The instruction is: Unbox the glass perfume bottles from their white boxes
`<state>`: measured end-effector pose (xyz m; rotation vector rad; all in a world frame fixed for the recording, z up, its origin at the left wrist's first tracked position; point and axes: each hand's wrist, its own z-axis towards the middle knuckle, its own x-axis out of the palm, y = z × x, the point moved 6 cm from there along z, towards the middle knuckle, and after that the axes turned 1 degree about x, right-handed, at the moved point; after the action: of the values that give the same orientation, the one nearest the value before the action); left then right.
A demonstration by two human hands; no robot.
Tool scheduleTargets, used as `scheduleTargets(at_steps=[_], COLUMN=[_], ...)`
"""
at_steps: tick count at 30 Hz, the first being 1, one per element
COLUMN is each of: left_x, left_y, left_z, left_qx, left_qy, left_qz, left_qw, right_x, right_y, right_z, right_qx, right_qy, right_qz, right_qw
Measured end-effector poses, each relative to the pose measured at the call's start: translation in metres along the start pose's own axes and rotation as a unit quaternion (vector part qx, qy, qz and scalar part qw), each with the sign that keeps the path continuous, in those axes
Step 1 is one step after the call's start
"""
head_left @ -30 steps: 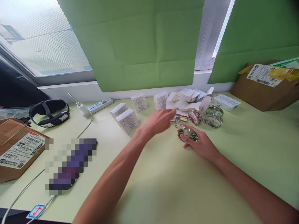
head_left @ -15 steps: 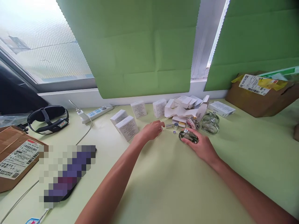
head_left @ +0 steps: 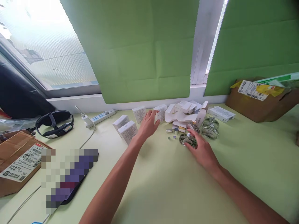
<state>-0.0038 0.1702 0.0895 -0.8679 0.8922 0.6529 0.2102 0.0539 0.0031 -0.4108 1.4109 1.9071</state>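
Note:
My right hand (head_left: 201,150) is around a rounded glass perfume bottle (head_left: 186,141), thumb on the near side and fingers behind, low over the table. Reaching forward, my left hand (head_left: 149,125) has its fingers apart and nothing in it. It is nearest to a white printed box (head_left: 161,111); I cannot tell whether they touch. Between the hands lie a silver cap (head_left: 176,131), metal cylinders (head_left: 169,130) and a tiny silvery piece (head_left: 169,138). Another bottle (head_left: 192,126) is partly hidden behind my right hand, and more glass bottles (head_left: 210,133) stand to its right.
Opened white cartons (head_left: 181,116) pile up below the green blind (head_left: 149,56). Several upright boxes (head_left: 129,132) stand on the left, near a power strip (head_left: 102,116), a black headset (head_left: 54,126) and a blurred phone. Cardboard boxes (head_left: 254,107) flank both sides.
My left hand has moved up and away from the small metal parts, and its fingers have spread. A tiny silvery piece now shows on the table there. My right hand keeps the bottle.

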Motion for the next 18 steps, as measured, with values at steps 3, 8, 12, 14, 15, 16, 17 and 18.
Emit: scheduleTargets(at_steps=[3,8,12,14,15,16,17,18], left_x=[-0.004,0.006,0.019,0.017,0.014,0.008,0.003,-0.002], left_y=[-0.021,-0.024,0.009,0.023,0.028,0.030,0.031,0.029], left_z=[0.034,0.098,0.111,0.111,0.111,0.110,0.110,0.109], left_qx=[0.017,-0.032,-0.076,-0.084,-0.085,-0.085,-0.082,-0.077], left_qy=[0.014,0.112,0.155,0.158,0.155,0.151,0.146,0.143], left_qz=[0.056,0.130,0.141,0.139,0.138,0.136,0.135,0.133], left_qw=[0.998,0.985,0.975,0.974,0.975,0.975,0.977,0.978], right_x=[-0.004,-0.031,-0.042,-0.044,-0.046,-0.048,-0.049,-0.050], right_y=[0.010,0.038,0.041,0.040,0.039,0.038,0.038,0.038], right_z=[-0.001,-0.010,-0.012,-0.010,-0.009,-0.009,-0.008,-0.007], right_qx=[-0.033,-0.156,-0.181,-0.179,-0.178,-0.176,-0.173,-0.171], right_qy=[-0.026,-0.157,-0.180,-0.186,-0.189,-0.192,-0.195,-0.195], right_qz=[-0.004,0.031,0.081,0.088,0.093,0.098,0.103,0.107], right_qw=[0.999,0.975,0.963,0.962,0.961,0.960,0.960,0.960])
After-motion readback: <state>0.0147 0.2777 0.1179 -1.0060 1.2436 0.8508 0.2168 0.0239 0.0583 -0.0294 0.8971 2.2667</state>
